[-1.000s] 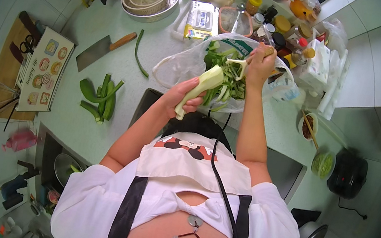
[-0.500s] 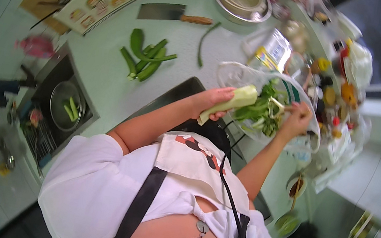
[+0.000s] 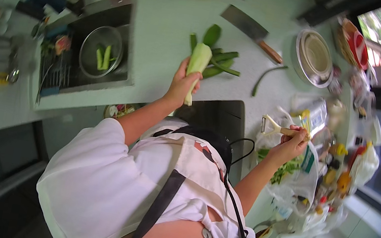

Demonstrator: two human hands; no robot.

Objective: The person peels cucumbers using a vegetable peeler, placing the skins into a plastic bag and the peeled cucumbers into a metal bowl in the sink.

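Note:
My left hand is closed around a thick, pale green peeled stem, which looks like celtuce. The stem is held nearly upright over the counter, in front of a small heap of long dark green vegetables and partly hiding them. A peeler with a pale head and a wooden handle is gripped in my right hand, its blade end pointing left. That hand is above a clear plastic bag holding green leaves.
A cleaver lies farther back, with a thin green stalk near its handle. At left, the sink holds a colander with green pieces. Nested bowls stand far right; bottles crowd the right side.
My view has turned left. My left hand has carried the stem away from the bag to the heap of green vegetables. My right hand, still holding the peeler, has come off the leaves.

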